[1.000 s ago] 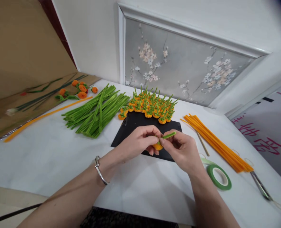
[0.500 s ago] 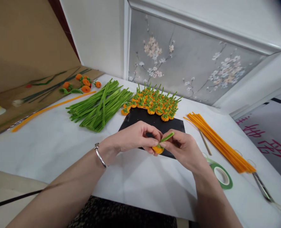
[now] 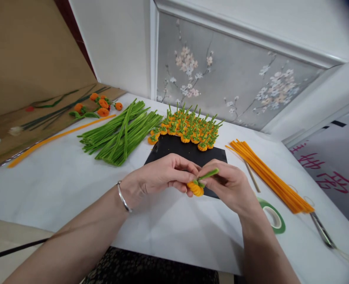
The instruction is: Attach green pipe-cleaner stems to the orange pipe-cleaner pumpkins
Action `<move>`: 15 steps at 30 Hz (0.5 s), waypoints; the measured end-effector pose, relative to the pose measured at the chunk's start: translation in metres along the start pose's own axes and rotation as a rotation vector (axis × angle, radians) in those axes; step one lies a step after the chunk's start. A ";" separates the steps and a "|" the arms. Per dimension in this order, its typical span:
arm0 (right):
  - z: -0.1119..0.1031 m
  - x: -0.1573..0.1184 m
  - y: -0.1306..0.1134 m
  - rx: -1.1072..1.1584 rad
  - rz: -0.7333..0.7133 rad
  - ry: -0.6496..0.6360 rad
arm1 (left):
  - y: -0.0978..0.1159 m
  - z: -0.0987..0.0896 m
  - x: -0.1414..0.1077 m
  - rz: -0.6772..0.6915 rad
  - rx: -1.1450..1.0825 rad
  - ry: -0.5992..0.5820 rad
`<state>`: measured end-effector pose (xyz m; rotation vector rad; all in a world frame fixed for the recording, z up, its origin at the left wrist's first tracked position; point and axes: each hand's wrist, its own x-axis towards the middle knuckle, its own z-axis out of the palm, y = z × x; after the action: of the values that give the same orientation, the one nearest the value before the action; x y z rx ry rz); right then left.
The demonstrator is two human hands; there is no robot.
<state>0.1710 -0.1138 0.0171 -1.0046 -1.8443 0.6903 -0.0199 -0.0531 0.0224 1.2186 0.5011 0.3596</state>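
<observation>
Between my two hands is a small orange pipe-cleaner pumpkin (image 3: 196, 189) with a green stem sticking up to the right. My left hand (image 3: 174, 173) pinches its orange body from the left side. The fingers of my right hand (image 3: 227, 181) are closed at the green top, near the base of the stem; the exact grip there is partly hidden. Both hands are over the front part of a black board (image 3: 189, 152). Beyond it stand many similar orange pumpkins (image 3: 189, 128) with green stems, close together.
Green pipe cleaners (image 3: 118, 132) lie in a pile at left, beside a single orange pipe cleaner (image 3: 59, 138). At right are a bundle of orange pipe cleaners (image 3: 269, 177), green tape (image 3: 276, 219) and a metal tool (image 3: 323, 230). Darker orange pumpkins (image 3: 103, 107) lie at back left.
The pumpkin has tilted in my fingers, so more of its ribbed orange side and green top shows. My fingers have shifted slightly around it. The whole view has moved a little.
</observation>
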 end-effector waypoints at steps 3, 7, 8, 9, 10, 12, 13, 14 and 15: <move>-0.001 0.001 -0.003 -0.047 -0.092 0.017 | -0.002 0.001 0.000 -0.028 -0.086 -0.052; 0.000 0.001 -0.004 -0.151 -0.071 0.060 | 0.000 0.002 -0.003 -0.001 -0.115 -0.044; 0.000 0.001 -0.004 -0.168 -0.059 0.071 | 0.002 0.003 -0.004 0.022 -0.090 -0.025; 0.001 0.001 -0.004 -0.180 -0.048 0.085 | 0.003 0.005 -0.005 0.057 -0.042 0.005; 0.001 0.001 -0.003 -0.191 -0.036 0.099 | 0.003 0.007 -0.006 0.105 0.028 0.044; 0.002 0.001 -0.002 -0.217 -0.014 0.137 | 0.003 0.014 -0.005 0.231 0.206 0.147; 0.003 0.001 -0.001 -0.234 -0.002 0.157 | 0.002 0.017 -0.004 0.286 0.281 0.191; 0.003 0.001 0.000 -0.252 0.009 0.174 | 0.000 0.020 -0.003 0.331 0.329 0.222; 0.004 0.001 0.001 -0.270 0.019 0.189 | -0.002 0.022 -0.001 0.367 0.360 0.252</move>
<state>0.1673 -0.1132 0.0148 -1.2186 -1.7930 0.3477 -0.0092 -0.0717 0.0261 1.6305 0.5734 0.7668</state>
